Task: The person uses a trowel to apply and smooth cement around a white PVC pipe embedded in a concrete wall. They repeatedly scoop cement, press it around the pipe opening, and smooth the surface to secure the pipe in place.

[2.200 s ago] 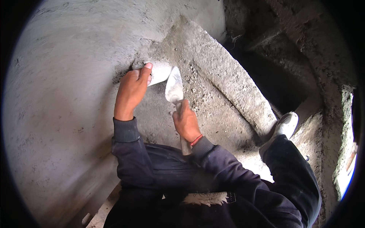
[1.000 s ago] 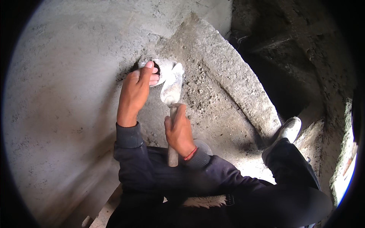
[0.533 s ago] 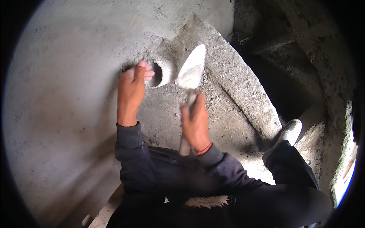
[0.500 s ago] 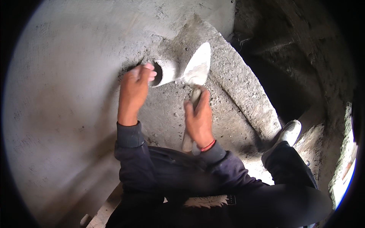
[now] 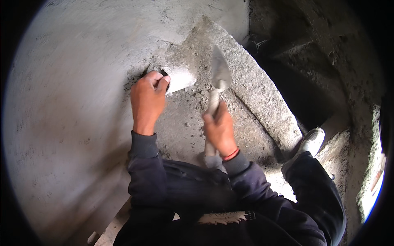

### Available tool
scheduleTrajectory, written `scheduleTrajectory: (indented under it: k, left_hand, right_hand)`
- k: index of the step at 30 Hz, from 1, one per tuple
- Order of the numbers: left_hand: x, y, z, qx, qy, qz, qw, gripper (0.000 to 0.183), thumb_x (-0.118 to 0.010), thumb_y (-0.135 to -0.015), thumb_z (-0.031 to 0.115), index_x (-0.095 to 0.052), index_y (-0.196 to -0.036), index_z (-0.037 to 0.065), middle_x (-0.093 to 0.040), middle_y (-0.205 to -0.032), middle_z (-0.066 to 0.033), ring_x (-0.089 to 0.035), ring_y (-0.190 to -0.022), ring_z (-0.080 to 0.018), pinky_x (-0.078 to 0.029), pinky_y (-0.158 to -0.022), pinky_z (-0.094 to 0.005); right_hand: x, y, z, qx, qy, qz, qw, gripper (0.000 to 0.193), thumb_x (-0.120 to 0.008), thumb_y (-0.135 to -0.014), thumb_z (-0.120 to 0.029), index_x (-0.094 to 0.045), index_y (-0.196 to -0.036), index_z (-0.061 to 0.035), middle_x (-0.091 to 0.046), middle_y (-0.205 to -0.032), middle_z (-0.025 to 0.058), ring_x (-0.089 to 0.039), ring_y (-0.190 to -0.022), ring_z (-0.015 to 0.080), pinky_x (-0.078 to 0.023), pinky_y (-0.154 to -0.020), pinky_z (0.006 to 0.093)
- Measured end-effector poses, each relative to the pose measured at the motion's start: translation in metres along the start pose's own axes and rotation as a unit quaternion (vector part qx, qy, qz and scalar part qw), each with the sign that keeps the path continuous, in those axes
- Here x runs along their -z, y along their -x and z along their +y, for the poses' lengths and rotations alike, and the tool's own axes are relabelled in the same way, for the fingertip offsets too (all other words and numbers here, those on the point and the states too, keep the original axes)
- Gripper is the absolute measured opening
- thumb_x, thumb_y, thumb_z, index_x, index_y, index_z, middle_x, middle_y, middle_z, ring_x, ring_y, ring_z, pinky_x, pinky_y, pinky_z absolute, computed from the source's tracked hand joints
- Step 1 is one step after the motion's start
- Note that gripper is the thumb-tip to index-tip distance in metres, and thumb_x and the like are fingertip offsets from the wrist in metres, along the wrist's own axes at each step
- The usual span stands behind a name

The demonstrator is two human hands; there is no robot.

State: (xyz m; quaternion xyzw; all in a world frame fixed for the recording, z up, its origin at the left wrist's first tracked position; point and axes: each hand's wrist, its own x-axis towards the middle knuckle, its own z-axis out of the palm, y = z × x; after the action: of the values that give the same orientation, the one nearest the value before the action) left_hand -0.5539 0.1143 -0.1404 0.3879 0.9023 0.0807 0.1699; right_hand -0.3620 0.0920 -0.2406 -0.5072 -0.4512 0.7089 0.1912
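Note:
A short white pipe [image 5: 182, 78] juts out where the wall meets the rough ledge, its dark open end toward the left. At that open end is my left hand [image 5: 147, 96], thumb and fingers pinched together; whatever lies between them is hidden. My right hand [image 5: 221, 130] is wrapped round the pale handle of a trowel [image 5: 220, 73]. The pointed metal blade aims away from me over the ledge, to the right of the pipe and apart from it. The blade and right hand are slightly blurred.
A smooth grey plastered wall [image 5: 69, 106] curves along the left. Crumbs of mortar lie on the rough concrete ledge [image 5: 262, 90]. Beyond its right edge is a dark recess [image 5: 295, 86]. My shoe [image 5: 312, 141] rests at the lower right.
The trowel has moved right, off the pipe, and its blade has turned from bright to darker grey. My right hand shifted slightly down and right. My left fingers have drawn together at the pipe's opening.

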Motion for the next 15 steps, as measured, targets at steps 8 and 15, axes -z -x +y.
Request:
scheduleTrajectory:
  k: [8, 15]
  left_hand:
    - [-0.003, 0.000, 0.005, -0.004, -0.012, -0.038, 0.999, 0.031, -0.067, -0.097, 0.030, -0.075, -0.102, 0.001, -0.076, -0.092, -0.0198, -0.074, -0.085, -0.0370, -0.055, -0.078, -0.0411]
    - [-0.004, -0.003, -0.004, -0.060, -0.027, -0.039, 0.997, 0.023, -0.067, -0.096, 0.021, -0.073, -0.097, -0.001, -0.068, -0.080, -0.0240, -0.068, -0.076, -0.0422, -0.050, -0.069, -0.0462]
  right_hand:
    - [-0.050, 0.044, 0.027, -0.003, 0.219, -0.078, 0.973, 0.027, -0.053, -0.097, -0.008, -0.038, -0.118, 0.0012, -0.066, -0.101, 0.0369, -0.066, -0.085, 0.0579, -0.054, -0.074, 0.0610]
    - [-0.039, 0.037, 0.013, -0.054, 0.287, -0.098, 0.951, 0.028, -0.054, -0.097, -0.004, -0.039, -0.119, 0.0025, -0.068, -0.100, 0.0329, -0.071, -0.085, 0.0532, -0.058, -0.074, 0.0574]
